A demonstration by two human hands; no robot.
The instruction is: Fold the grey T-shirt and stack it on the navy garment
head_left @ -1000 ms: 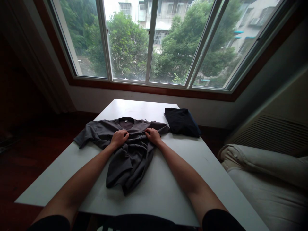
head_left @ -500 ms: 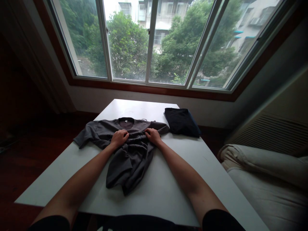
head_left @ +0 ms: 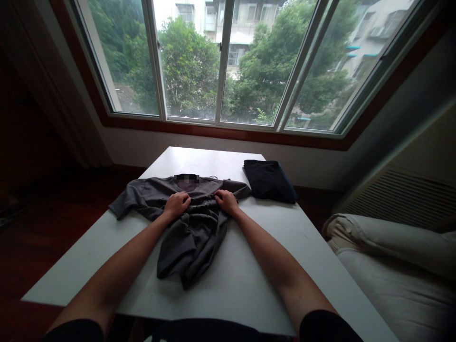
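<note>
A dark grey T-shirt [head_left: 194, 242] lies on the white table, its neckline toward the window and its sleeves spread to both sides. The body of the shirt is bunched into folds below the chest, and its lower part trails toward me. My left hand [head_left: 177, 204] grips the cloth left of the neckline's middle, fingers curled into the gathered fabric. On the other side, my right hand [head_left: 227, 200] pinches the shirt near its right sleeve. Both sets of fingertips are partly hidden in the folds.
Folded dark clothing [head_left: 269, 180] lies at the table's far right edge. The white table [head_left: 256, 270] stands before a wide window [head_left: 217, 61]. A light-coloured sofa [head_left: 395, 266] is close on the right. Dark reddish floor [head_left: 64, 228] shows at the left.
</note>
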